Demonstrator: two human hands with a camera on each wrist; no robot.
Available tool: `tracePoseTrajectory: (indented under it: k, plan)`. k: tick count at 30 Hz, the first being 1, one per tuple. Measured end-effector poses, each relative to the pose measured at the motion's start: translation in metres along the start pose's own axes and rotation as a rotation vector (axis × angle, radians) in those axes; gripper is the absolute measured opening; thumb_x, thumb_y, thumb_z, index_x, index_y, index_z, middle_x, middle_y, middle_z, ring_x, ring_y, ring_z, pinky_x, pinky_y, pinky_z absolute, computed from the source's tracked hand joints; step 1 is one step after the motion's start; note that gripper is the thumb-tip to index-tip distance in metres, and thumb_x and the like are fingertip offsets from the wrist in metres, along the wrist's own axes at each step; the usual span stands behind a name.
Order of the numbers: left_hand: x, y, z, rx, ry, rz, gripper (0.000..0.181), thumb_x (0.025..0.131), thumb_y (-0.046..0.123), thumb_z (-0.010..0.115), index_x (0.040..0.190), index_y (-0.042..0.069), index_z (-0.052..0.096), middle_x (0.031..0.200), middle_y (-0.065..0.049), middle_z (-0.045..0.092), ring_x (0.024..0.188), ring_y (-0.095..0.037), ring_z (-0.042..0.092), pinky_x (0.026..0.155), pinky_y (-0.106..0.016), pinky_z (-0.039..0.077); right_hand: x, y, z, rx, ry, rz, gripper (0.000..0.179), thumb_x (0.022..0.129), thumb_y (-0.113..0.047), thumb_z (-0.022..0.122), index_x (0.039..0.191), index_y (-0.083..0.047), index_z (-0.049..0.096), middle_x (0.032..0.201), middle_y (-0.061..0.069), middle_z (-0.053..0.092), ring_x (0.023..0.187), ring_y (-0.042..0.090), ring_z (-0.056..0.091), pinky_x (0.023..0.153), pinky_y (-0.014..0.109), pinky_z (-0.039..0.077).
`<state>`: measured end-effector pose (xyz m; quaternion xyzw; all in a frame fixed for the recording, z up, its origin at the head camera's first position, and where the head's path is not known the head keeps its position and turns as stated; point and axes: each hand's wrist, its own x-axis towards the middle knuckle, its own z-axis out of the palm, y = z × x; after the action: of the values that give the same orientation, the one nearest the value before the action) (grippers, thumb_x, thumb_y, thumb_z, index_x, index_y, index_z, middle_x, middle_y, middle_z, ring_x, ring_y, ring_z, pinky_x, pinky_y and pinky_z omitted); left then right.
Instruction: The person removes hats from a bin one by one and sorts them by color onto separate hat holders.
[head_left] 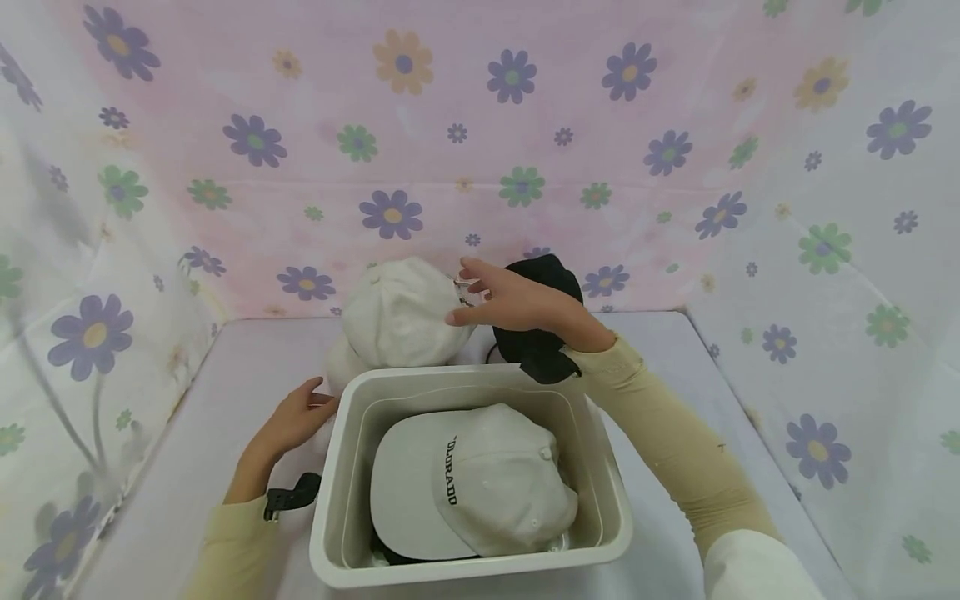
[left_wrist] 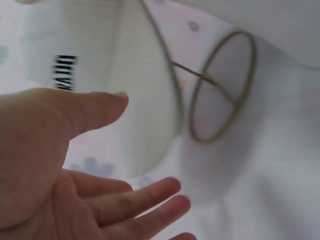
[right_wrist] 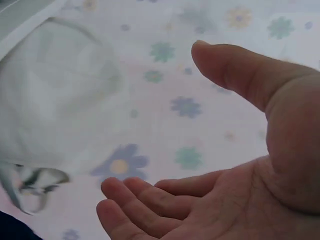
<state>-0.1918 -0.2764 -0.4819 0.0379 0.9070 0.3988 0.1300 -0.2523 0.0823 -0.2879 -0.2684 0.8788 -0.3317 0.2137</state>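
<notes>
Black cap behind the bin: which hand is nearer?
Right. In the head view, the right hand partly overlaps the black cap. The left hand is farther off, by the left side of the bin.

Black cap (head_left: pixel 553 273) — partly behind right wrist (head_left: pixel 581 323); lettering (left_wrist: pixel 65 72) on white cap (left_wrist: pixel 142 125) — blurred.

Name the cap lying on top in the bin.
The pale cap with dark lettering beside its brim; the white cap and black cap are behind the bin.
</notes>
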Motion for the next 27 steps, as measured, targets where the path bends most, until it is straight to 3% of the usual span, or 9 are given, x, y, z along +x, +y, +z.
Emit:
tracePoseTrajectory:
  k: [4, 6, 8, 11, 13, 15, 18, 21, 27]
  plan:
    - [-0.013, 0.013, -0.013, 0.031, 0.116, 0.017, 0.076, 0.107, 0.035, 0.052, 0.153, -0.016, 0.020, 0.141, -0.040, 0.049, 0.129, -0.055, 0.050, 0.100, -0.063, 0.048, -0.037, -0.012, -0.003, -0.089, 0.047, -0.102, 0.091, 0.099, -0.039, 0.066, 0.165, -0.016, 0.008, 0.168, 0.004, 0.024, 0.150, 0.021, 0.033, 0.120, 0.048, 0.032]
    - [-0.020, 0.021, -0.018, 0.030, 0.247, 0.078, 0.068, 0.106, 0.031, 0.055, 0.151, -0.014, 0.031, 0.137, -0.038, 0.053, 0.125, -0.053, 0.055, 0.098, -0.062, 0.049, -0.056, -0.015, -0.002, -0.120, 0.082, -0.151, 0.090, 0.099, -0.040, 0.066, 0.165, -0.018, 0.009, 0.168, 0.001, 0.022, 0.151, 0.019, 0.031, 0.121, 0.048, 0.031]
    - [-0.027, 0.031, -0.021, 0.024, 0.408, 0.152, 0.056, 0.104, 0.023, 0.058, 0.146, -0.010, 0.043, 0.131, -0.033, 0.061, 0.119, -0.047, 0.061, 0.097, -0.045, 0.055, -0.074, -0.016, -0.001, -0.137, 0.109, -0.188, 0.089, 0.099, -0.042, 0.066, 0.165, -0.020, 0.010, 0.169, -0.001, 0.019, 0.152, 0.018, 0.027, 0.122, 0.048, 0.028]
    - [-0.036, 0.047, -0.027, -0.013, 0.636, 0.244, 0.040, 0.099, 0.012, 0.062, 0.135, -0.004, 0.059, 0.119, -0.025, 0.069, 0.107, -0.017, 0.069, 0.089, -0.016, 0.053, -0.098, -0.015, 0.002, -0.154, 0.138, -0.197, 0.089, 0.099, -0.047, 0.064, 0.165, -0.023, 0.008, 0.170, -0.007, 0.013, 0.155, 0.014, 0.018, 0.124, 0.048, 0.024]
    - [-0.041, 0.059, -0.031, -0.060, 0.729, 0.295, 0.034, 0.097, 0.007, 0.063, 0.130, -0.002, 0.064, 0.115, -0.020, 0.072, 0.100, 0.001, 0.066, 0.085, -0.003, 0.044, -0.112, -0.012, 0.005, -0.169, 0.149, -0.191, 0.090, 0.099, -0.050, 0.063, 0.165, -0.025, 0.006, 0.170, -0.009, 0.010, 0.156, 0.012, 0.012, 0.124, 0.049, 0.022]
    - [-0.045, 0.072, -0.035, -0.116, 0.783, 0.343, 0.031, 0.096, 0.003, 0.064, 0.126, -0.001, 0.067, 0.112, -0.012, 0.072, 0.097, 0.012, 0.060, 0.085, -0.003, 0.045, -0.123, -0.007, 0.008, -0.191, 0.152, -0.196, 0.091, 0.099, -0.050, 0.063, 0.165, -0.025, 0.004, 0.170, -0.009, 0.008, 0.157, 0.013, 0.009, 0.124, 0.050, 0.021]
    - [-0.050, 0.092, -0.039, -0.180, 0.800, 0.415, 0.029, 0.095, 0.000, 0.064, 0.123, 0.000, 0.070, 0.108, 0.003, 0.071, 0.099, 0.011, 0.061, 0.088, -0.006, 0.048, -0.139, 0.003, 0.013, -0.237, 0.134, -0.220, 0.093, 0.099, -0.048, 0.064, 0.165, -0.022, 0.003, 0.170, -0.005, 0.007, 0.157, 0.017, 0.009, 0.124, 0.052, 0.021]
    - [-0.055, 0.113, -0.039, -0.203, 0.747, 0.462, 0.028, 0.097, 0.001, 0.063, 0.124, 0.000, 0.069, 0.107, 0.017, 0.067, 0.102, 0.006, 0.063, 0.091, -0.008, 0.048, -0.153, 0.016, 0.020, -0.250, 0.106, -0.224, 0.093, 0.099, -0.046, 0.065, 0.165, -0.020, 0.005, 0.171, -0.002, 0.009, 0.157, 0.020, 0.011, 0.123, 0.054, 0.022]
    - [-0.055, 0.153, -0.036, -0.237, 0.522, 0.550, 0.029, 0.101, 0.005, 0.060, 0.129, 0.000, 0.065, 0.112, 0.008, 0.070, 0.107, 0.000, 0.065, 0.098, -0.012, 0.047, -0.171, 0.045, 0.040, -0.219, 0.086, -0.191, 0.088, 0.099, -0.046, 0.064, 0.165, -0.025, 0.009, 0.171, -0.002, 0.011, 0.157, 0.023, 0.014, 0.119, 0.057, 0.028]
